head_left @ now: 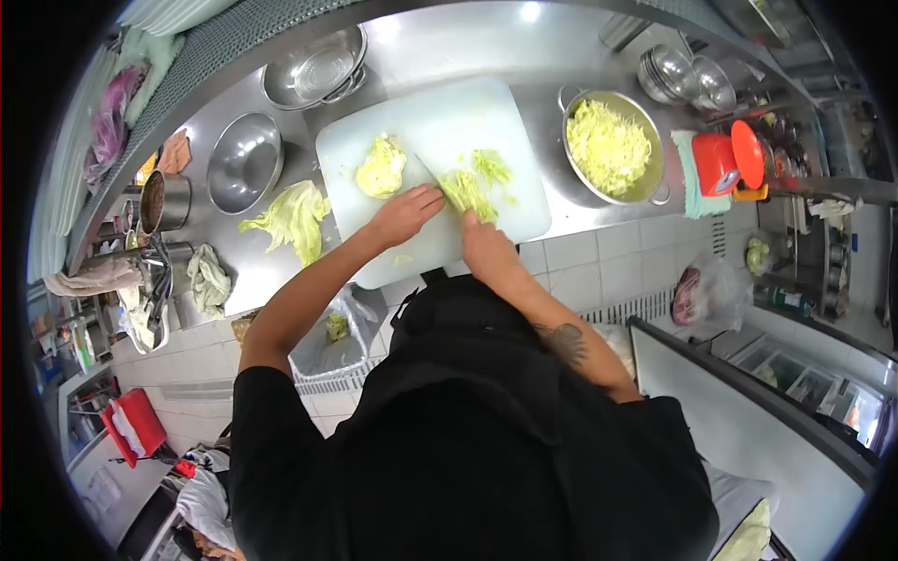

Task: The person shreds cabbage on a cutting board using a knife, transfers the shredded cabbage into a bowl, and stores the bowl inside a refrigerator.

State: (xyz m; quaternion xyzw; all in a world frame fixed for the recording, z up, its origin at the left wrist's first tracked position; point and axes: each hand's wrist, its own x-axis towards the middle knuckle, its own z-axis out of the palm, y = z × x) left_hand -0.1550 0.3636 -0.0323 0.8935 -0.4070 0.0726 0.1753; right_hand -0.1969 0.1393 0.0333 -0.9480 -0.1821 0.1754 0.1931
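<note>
My right hand (pixel 488 248) is closed around the handle of a kitchen knife (pixel 427 168), whose blade points away across the white cutting board (pixel 365 266). Shredded lettuce (pixel 468 194) lies at the blade's right side, with a smaller shredded pile (pixel 491 166) beyond it. Left of the blade, my left hand (pixel 409 215) has its fingers bent and pressed together near the knife. Whatever is under those fingertips is hidden. A cut chunk of lettuce (pixel 381 168) rests on the board's left half. One loose leaf (pixel 297 220) lies on the steel counter beside the board.
A colander (pixel 658 168) full of shredded lettuce stands to the right, near a red kitchen scale (pixel 716 165). On the left are a steel bowl (pixel 245 164) and another colander (pixel 313 70). A lined bin (pixel 327 360) stands below the counter edge.
</note>
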